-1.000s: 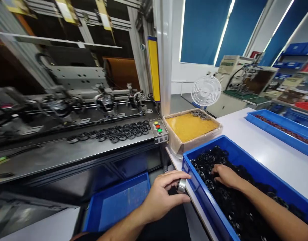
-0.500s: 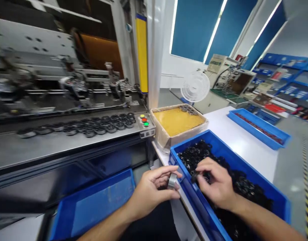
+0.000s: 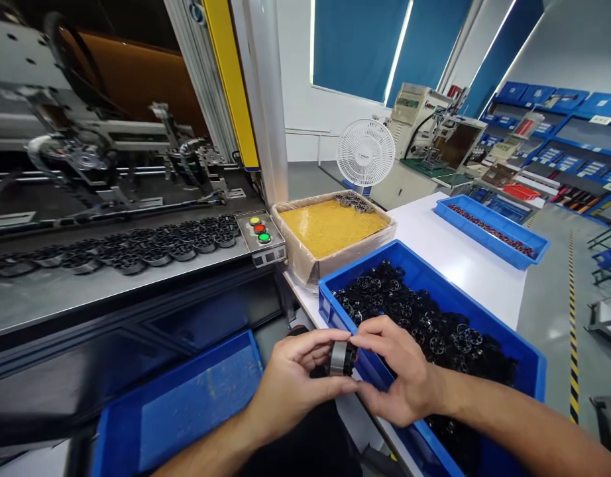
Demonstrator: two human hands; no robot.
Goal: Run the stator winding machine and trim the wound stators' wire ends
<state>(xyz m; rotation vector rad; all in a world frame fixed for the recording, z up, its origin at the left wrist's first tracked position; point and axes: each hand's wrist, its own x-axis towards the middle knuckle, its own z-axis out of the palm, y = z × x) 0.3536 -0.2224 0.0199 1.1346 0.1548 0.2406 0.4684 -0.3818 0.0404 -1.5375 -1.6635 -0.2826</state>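
Note:
My left hand (image 3: 290, 381) pinches a small silver metal ring (image 3: 338, 358) between thumb and fingers, just left of the near corner of a blue bin (image 3: 509, 344). My right hand (image 3: 399, 374) is closed on a small black round part (image 3: 350, 356) and presses it against the ring's right side. Both hands meet in front of me, low in the middle. The bin is heaped with many more black round parts (image 3: 409, 315).
A lower blue tray (image 3: 186, 411) sits at my left. A machine bench (image 3: 87, 291) carries rows of black parts (image 3: 136, 248) and a button box (image 3: 260, 232). A box of yellow material (image 3: 330, 228), a second blue tray (image 3: 489, 228) and a white fan (image 3: 365, 154) stand beyond.
My right hand left the heap of black parts with one of them and came to my left hand, where part and ring now touch. My view swung to the right.

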